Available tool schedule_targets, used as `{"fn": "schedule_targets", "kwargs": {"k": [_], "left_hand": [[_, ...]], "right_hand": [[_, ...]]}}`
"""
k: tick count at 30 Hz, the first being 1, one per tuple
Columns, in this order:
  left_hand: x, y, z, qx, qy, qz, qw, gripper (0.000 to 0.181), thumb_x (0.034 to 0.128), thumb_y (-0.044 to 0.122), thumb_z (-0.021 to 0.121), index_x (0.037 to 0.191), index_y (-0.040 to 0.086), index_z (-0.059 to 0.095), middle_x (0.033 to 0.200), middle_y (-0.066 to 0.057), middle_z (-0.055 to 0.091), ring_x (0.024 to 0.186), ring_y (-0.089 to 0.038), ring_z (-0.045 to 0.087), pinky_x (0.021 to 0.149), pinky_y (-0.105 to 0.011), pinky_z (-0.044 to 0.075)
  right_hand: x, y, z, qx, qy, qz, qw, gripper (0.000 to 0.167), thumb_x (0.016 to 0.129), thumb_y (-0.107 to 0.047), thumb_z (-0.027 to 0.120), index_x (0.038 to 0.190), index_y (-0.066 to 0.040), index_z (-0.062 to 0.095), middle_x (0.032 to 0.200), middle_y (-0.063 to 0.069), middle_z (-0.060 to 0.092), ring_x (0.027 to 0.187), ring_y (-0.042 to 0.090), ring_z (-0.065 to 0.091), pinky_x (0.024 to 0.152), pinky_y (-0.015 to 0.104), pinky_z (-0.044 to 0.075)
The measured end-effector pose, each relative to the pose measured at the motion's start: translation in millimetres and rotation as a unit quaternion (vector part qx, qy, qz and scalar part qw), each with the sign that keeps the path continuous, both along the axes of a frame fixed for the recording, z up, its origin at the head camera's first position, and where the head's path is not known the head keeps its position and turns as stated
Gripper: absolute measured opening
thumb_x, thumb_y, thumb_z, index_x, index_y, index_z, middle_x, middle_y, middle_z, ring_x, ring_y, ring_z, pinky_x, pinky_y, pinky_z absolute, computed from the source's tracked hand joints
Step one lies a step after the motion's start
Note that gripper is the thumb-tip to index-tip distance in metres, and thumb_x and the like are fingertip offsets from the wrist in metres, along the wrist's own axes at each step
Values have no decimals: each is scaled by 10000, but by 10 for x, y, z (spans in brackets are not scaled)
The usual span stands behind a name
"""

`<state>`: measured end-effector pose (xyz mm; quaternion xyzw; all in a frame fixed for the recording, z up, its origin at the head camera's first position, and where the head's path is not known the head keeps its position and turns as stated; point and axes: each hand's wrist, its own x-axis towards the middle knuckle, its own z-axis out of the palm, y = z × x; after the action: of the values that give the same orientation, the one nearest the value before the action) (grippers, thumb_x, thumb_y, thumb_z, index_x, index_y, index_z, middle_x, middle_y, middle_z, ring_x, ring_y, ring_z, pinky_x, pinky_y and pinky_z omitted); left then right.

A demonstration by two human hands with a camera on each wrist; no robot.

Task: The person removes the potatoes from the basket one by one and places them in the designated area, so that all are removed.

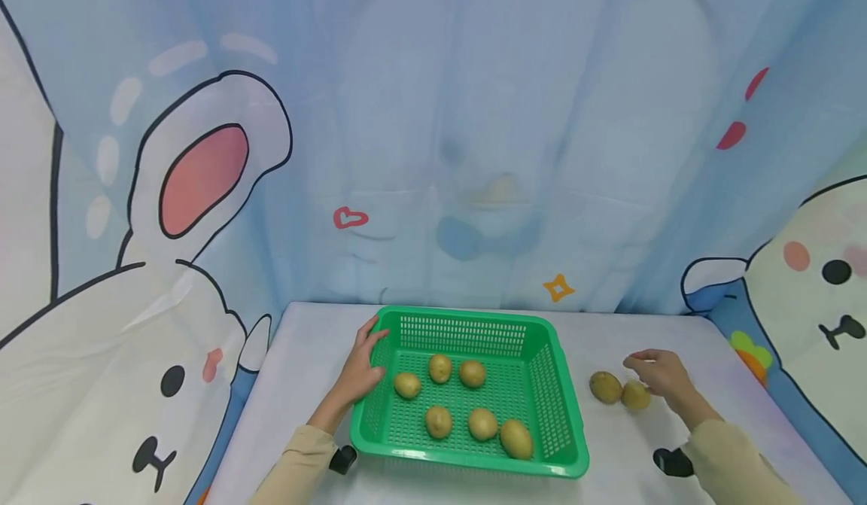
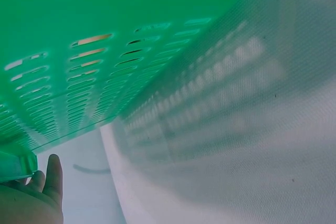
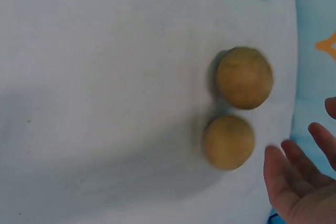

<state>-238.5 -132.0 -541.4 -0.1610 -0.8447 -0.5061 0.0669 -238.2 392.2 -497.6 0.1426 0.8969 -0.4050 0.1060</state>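
My left hand (image 1: 360,369) holds the left rim of a green plastic basket (image 1: 474,466), thumb and a finger lying over the edge. In the left wrist view the slotted basket wall (image 2: 105,14) fills the upper left, and part of the hand (image 2: 31,203) shows below its rim. Several potatoes (image 1: 472,373) lie spread on the basket floor. To the right of the basket, a darker potato (image 1: 606,387) and a lighter potato (image 1: 635,396) sit side by side on the table. My right hand (image 1: 660,375) hovers beside them, fingers apart and holding nothing in the right wrist view.
A white cloth covers the table (image 1: 318,332). Behind it hangs a light blue curtain (image 1: 433,151) printed with cartoon animals. Black wrist devices (image 1: 342,460) sit at both sleeve cuffs.
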Motion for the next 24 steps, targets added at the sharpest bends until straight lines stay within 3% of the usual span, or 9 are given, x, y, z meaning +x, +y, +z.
{"fn": "schedule_targets", "kwargs": {"k": [6, 12, 17, 24], "left_hand": [[4, -3, 12, 55, -58, -18, 10000, 743, 666, -125, 462, 1407, -80, 461, 1609, -171, 166, 1458, -423, 178, 1005, -581, 347], [8, -18, -8, -41, -22, 40, 10000, 737, 668, -118, 470, 1403, -71, 471, 1604, -177, 175, 1451, -427, 198, 989, -563, 361], [3, -21, -18, -35, -66, 49, 10000, 740, 669, -117, 467, 1408, -65, 470, 1610, -158, 169, 1455, -418, 193, 979, -547, 363], [8, 3, -6, -21, -1, -1, 10000, 722, 685, -137, 472, 1404, -77, 466, 1608, -178, 165, 1456, -430, 181, 979, -564, 369]], "right_hand": [[-104, -291, 252, -424, -188, 782, 9959, 588, 1001, -267, 514, 1359, 181, 387, 1298, 379, 493, 1097, 460, 604, 889, 519, 513], [-138, -613, 452, -807, -115, 1430, 9864, 542, 1021, -268, 490, 1370, 142, 430, 1249, 307, 587, 1086, 394, 639, 871, 488, 529], [-133, -892, 550, -1001, 9, 1735, 9797, 533, 1008, -262, 528, 1379, 114, 450, 1254, 289, 596, 1070, 368, 653, 838, 452, 549], [-115, -1171, 587, -1219, -210, 2167, 9684, 566, 1003, -272, 541, 1405, 110, 427, 1262, 266, 590, 1078, 388, 640, 841, 462, 542]]}}
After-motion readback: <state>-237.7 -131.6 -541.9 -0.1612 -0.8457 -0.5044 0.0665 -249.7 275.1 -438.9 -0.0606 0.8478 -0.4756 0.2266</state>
